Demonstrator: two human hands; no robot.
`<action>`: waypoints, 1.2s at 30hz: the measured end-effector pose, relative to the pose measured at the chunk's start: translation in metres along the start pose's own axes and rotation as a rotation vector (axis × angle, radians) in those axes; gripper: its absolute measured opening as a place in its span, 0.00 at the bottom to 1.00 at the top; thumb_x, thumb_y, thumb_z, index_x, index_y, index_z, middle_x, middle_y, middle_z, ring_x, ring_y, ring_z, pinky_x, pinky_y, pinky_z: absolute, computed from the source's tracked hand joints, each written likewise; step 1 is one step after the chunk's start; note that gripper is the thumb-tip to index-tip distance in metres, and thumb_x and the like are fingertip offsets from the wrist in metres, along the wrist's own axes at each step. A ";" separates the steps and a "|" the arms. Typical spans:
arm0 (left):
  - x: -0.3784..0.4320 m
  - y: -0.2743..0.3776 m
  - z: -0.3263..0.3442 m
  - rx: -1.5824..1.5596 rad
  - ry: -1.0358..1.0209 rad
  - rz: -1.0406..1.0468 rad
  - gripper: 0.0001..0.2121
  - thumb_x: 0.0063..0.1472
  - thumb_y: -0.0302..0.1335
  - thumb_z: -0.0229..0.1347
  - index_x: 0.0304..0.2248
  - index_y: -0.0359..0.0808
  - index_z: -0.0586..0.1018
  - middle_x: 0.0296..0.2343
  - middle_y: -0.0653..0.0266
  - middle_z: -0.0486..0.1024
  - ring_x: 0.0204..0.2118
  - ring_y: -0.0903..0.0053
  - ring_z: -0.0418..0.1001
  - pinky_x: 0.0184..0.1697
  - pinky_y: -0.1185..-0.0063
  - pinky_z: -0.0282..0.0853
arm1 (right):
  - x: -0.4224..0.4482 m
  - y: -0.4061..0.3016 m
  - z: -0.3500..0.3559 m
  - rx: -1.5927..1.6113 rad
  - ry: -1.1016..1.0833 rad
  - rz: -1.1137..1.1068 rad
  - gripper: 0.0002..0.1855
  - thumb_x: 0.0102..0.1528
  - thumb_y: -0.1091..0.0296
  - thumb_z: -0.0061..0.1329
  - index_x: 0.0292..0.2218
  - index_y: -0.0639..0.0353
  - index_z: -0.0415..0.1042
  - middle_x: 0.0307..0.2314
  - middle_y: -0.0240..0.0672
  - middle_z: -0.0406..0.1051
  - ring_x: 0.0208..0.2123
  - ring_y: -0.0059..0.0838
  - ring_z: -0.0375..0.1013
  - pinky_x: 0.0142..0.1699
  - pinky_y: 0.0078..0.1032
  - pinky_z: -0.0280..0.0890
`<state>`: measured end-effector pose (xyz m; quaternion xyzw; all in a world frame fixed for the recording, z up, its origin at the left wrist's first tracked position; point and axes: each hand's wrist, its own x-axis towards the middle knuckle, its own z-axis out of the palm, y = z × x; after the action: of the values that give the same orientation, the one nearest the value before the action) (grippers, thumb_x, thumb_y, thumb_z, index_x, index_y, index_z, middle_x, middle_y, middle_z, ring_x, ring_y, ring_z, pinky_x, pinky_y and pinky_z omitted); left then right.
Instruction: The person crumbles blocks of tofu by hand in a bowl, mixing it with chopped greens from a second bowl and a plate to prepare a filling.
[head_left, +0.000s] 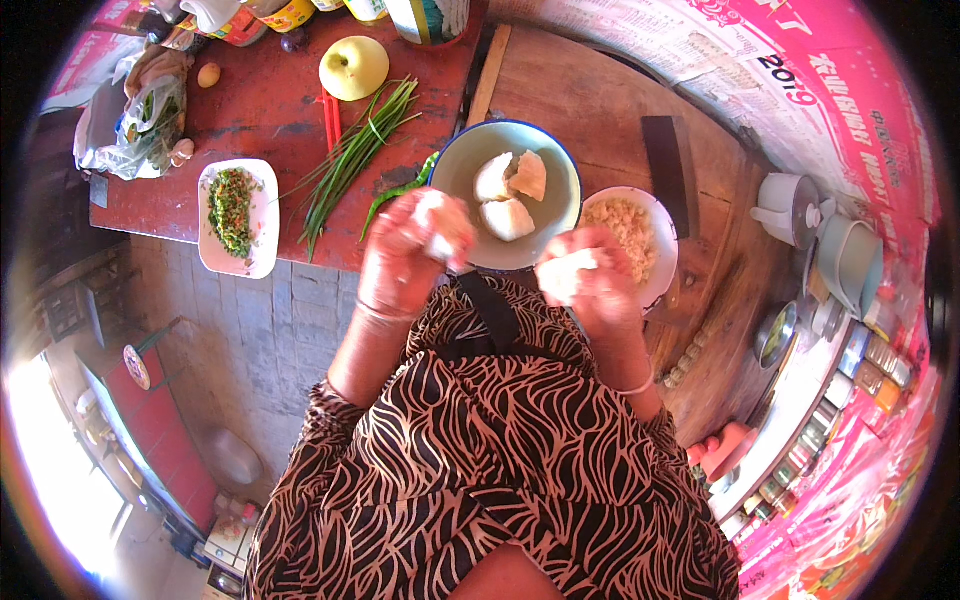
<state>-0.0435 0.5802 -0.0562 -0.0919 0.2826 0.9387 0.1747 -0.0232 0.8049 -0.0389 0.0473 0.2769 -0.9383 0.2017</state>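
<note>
In front of my torso, my left hand (401, 255) grips a pale chunk of bread (448, 225), apparently steamed bun. My right hand (604, 281) has its fingers closed around another pale piece (564, 276); both hands are blurred. Between and beyond them stands a blue-rimmed enamel bowl (457, 161) with three torn chunks of white bread (508, 219) inside. Partly behind my right hand sits a white enamel bowl (664, 244) of pale crumbs (628, 225). A green chili pepper (397, 193) lies just beyond my left hand.
Green garlic chives or scallions (352, 157), red chopsticks (331, 120) and a yellow-green apple (355, 67) lie on the red table (247, 112). A white dish (266, 202) of chopped vegetables overhangs its front edge. A dark cleaver-like blade (670, 176) rests on the wooden surface (585, 90) at right.
</note>
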 end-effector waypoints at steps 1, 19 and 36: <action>0.002 0.008 -0.004 0.001 0.068 0.047 0.10 0.56 0.28 0.53 0.35 0.31 0.71 0.29 0.54 0.72 0.28 0.69 0.73 0.26 0.77 0.69 | -0.004 -0.011 0.000 -0.042 0.052 -0.063 0.12 0.48 0.80 0.47 0.37 0.63 0.66 0.31 0.41 0.68 0.27 0.31 0.71 0.26 0.26 0.70; 0.039 -0.016 0.007 1.834 -0.007 0.583 0.18 0.45 0.19 0.52 0.39 0.37 0.75 0.37 0.54 0.70 0.39 0.58 0.68 0.42 0.68 0.67 | 0.024 0.011 -0.003 -2.084 0.103 -0.311 0.25 0.39 0.80 0.54 0.42 0.58 0.68 0.40 0.35 0.68 0.44 0.38 0.64 0.48 0.33 0.58; 0.087 -0.036 0.001 1.953 -0.092 0.406 0.17 0.44 0.19 0.51 0.38 0.36 0.72 0.32 0.54 0.71 0.36 0.55 0.69 0.39 0.64 0.66 | 0.029 0.018 -0.027 -2.102 0.126 -0.487 0.18 0.41 0.78 0.46 0.38 0.63 0.69 0.36 0.41 0.67 0.39 0.41 0.66 0.43 0.35 0.62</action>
<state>-0.1097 0.6330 -0.0970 0.1788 0.9337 0.3095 0.0206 -0.0434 0.7956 -0.0765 -0.1578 0.9552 -0.2418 -0.0652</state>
